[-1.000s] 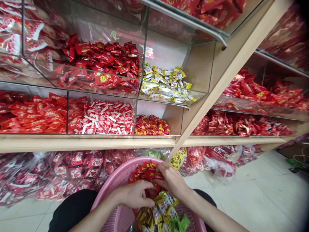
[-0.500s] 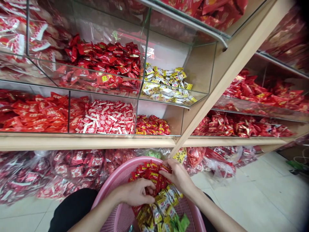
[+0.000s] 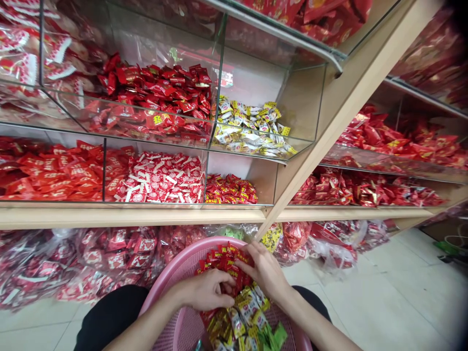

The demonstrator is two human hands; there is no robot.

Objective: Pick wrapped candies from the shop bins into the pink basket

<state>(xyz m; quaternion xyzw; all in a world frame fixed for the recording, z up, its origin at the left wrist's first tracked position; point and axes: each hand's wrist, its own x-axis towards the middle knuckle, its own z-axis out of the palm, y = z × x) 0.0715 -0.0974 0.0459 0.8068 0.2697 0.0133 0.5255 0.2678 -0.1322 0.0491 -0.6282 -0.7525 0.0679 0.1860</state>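
A pink plastic basket [image 3: 171,278] rests on my lap and holds small wrapped candies: red-and-yellow ones [image 3: 223,261] at the far side, yellow ones [image 3: 244,312] in the middle, green ones [image 3: 272,336] nearest me. My left hand [image 3: 204,290] is curled over the red candies, fingers closed on a few. My right hand [image 3: 265,270] lies on the same red heap from the right, fingers bent and gathering the wrappers.
Glass-fronted shelf bins [image 3: 204,161] hold red, red-and-white and yellow-white candies; the lower right bin [image 3: 230,190] holds the same red-and-yellow kind. Clear bags of red sweets [image 3: 109,253] lie under the wooden shelf edge [image 3: 146,214]. White tile floor [image 3: 383,297] extends to the right.
My right hand slid a little left and nearer over the red candies; my left hand stayed curled on the heap. The view barely shifted.
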